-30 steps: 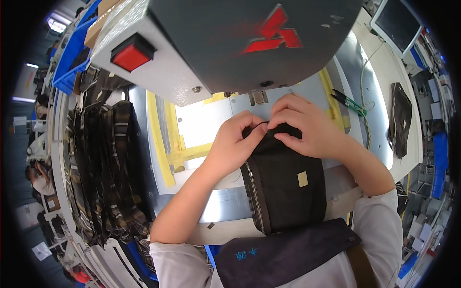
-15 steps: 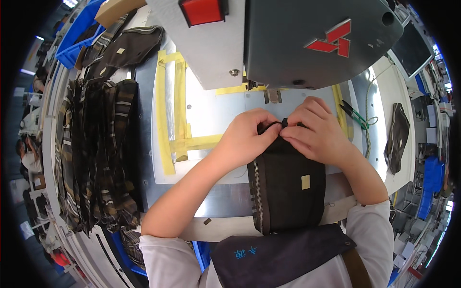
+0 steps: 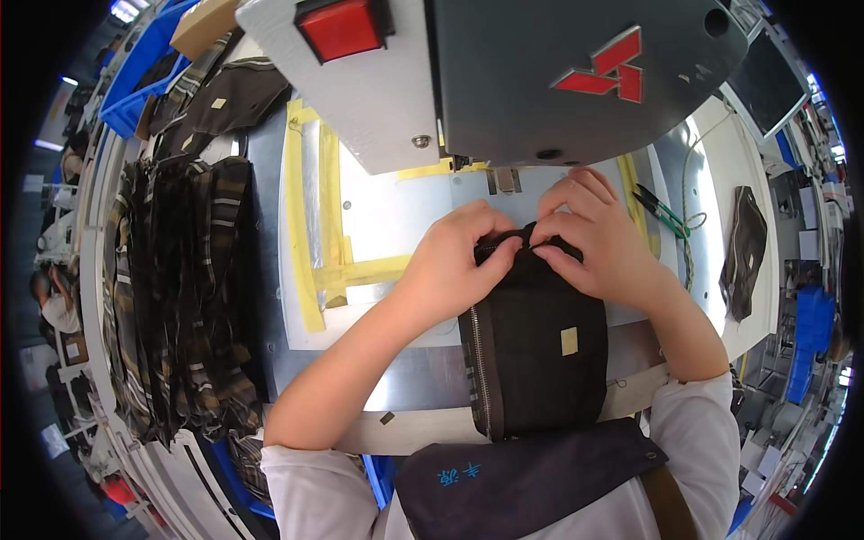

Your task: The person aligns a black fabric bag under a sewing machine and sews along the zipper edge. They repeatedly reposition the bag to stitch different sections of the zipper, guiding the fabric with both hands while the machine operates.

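Observation:
A black zippered fabric pouch [image 3: 540, 360] lies flat before me, its near end reaching my apron. A metal zipper [image 3: 480, 369] runs down its left side, and a small pale yellow tag [image 3: 569, 341] sits on its face. My left hand [image 3: 459, 261] pinches the far edge between thumb and bent fingers. Close beside it, my right hand [image 3: 598, 238] grips the same edge with thumb and forefinger, its other fingers curled above. Dark folded material shows between the fingertips; its exact shape is partly hidden. Both hands are just in front of the grey sewing machine head [image 3: 576, 99].
Plaid and black fabric pieces [image 3: 184, 297] are heaped at left, with a blue bin [image 3: 135, 108] behind. Green-handled snips [image 3: 664, 212] and a cord [image 3: 691, 261] lie right of my hands. Farther right rests a narrow zippered piece [image 3: 745, 252]. Yellow tape [image 3: 373, 270] marks the machine bed.
My fingertips have drawn slightly apart along the pouch's far edge. The dark tab that stood up between them has flattened, and more of the edge shows. The whole view has shifted a little.

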`<state>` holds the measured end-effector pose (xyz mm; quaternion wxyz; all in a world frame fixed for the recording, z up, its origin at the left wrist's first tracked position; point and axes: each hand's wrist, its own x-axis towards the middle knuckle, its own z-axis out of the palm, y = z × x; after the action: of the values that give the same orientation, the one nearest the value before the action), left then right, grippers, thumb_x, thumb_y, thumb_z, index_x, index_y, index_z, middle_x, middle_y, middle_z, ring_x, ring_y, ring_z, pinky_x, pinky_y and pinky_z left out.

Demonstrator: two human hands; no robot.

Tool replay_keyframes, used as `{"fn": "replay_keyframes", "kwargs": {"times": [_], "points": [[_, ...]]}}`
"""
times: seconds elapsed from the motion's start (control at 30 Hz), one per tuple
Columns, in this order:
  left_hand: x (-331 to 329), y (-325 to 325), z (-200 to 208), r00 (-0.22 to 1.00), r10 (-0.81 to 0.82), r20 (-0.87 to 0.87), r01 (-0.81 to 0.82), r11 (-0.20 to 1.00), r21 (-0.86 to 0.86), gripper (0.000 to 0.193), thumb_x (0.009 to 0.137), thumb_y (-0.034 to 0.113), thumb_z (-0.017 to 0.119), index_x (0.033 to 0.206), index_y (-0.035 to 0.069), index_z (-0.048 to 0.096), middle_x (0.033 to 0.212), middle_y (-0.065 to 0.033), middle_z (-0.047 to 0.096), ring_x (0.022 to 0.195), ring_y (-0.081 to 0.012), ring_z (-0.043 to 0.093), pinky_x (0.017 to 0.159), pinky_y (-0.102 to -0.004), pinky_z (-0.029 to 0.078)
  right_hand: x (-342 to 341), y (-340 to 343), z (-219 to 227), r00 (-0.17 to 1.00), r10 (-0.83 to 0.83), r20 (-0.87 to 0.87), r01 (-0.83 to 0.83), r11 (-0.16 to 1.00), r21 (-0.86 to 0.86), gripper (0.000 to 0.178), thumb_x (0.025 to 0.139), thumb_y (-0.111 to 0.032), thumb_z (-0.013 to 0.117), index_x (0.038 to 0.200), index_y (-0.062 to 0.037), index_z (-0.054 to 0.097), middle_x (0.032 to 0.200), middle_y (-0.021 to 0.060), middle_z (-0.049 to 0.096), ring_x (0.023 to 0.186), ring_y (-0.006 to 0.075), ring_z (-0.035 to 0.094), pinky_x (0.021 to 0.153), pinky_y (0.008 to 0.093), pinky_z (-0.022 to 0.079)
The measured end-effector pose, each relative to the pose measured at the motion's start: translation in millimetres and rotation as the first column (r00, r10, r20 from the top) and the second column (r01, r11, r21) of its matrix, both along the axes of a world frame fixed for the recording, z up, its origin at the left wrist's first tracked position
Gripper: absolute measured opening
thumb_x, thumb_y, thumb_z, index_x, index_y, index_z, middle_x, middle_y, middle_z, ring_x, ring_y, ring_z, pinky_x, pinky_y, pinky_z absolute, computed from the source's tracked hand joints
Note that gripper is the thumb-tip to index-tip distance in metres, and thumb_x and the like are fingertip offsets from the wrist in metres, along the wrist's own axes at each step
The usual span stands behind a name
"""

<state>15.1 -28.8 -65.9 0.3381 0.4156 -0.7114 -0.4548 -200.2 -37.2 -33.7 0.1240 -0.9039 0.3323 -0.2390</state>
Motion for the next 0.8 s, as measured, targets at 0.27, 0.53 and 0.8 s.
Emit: {"fn": "replay_keyframes", "kwargs": {"times": [0.27, 0.53, 0.8], "points": [[-4, 2, 4, 0.998, -0.018, 0.062, 0.025, 0.993, -0.114, 0.009, 0.084, 0.004, 0.067, 0.091, -0.001, 0.063, 0.082, -0.0089, 0.056, 0.073, -0.0218, 0.055, 0.067, -0.0305, 0.044, -1, 1, -11, 0.972, -0.111, 0.208, 0.038, 0.945, 0.325, 0.014, 0.075, -0.006, 0.071, 0.083, -0.0064, 0.059, 0.089, 0.0064, 0.062, 0.088, 0.0284, 0.059, 0.083, 0.0385, 0.047], [-4, 3, -1, 0.998, -0.025, 0.065, 0.037, 0.978, -0.203, 0.013, 0.081, 0.006, 0.069, 0.091, 0.001, 0.062, 0.089, -0.0106, 0.056, 0.072, -0.0303, 0.059, 0.062, -0.0363, 0.047, 4, 4, -5, 0.918, -0.318, 0.235, 0.124, 0.796, 0.592, 0.019, 0.076, -0.009, 0.073, 0.088, -0.0037, 0.06, 0.087, 0.0092, 0.063, 0.081, 0.0284, 0.06, 0.072, 0.0355, 0.049], [-5, 11, 1, 0.992, 0.057, 0.114, 0.0, 0.895, -0.446, 0.027, 0.067, -0.002, 0.076, 0.088, 0.008, 0.062, 0.083, -0.0059, 0.052, 0.064, -0.0243, 0.059, 0.052, -0.0346, 0.047, 2, 15, -4, 0.967, -0.078, 0.242, 0.04, 0.987, 0.156, 0.016, 0.07, -0.006, 0.075, 0.08, -0.0057, 0.063, 0.081, 0.0059, 0.059, 0.076, 0.0258, 0.059, 0.066, 0.0334, 0.049]]}}
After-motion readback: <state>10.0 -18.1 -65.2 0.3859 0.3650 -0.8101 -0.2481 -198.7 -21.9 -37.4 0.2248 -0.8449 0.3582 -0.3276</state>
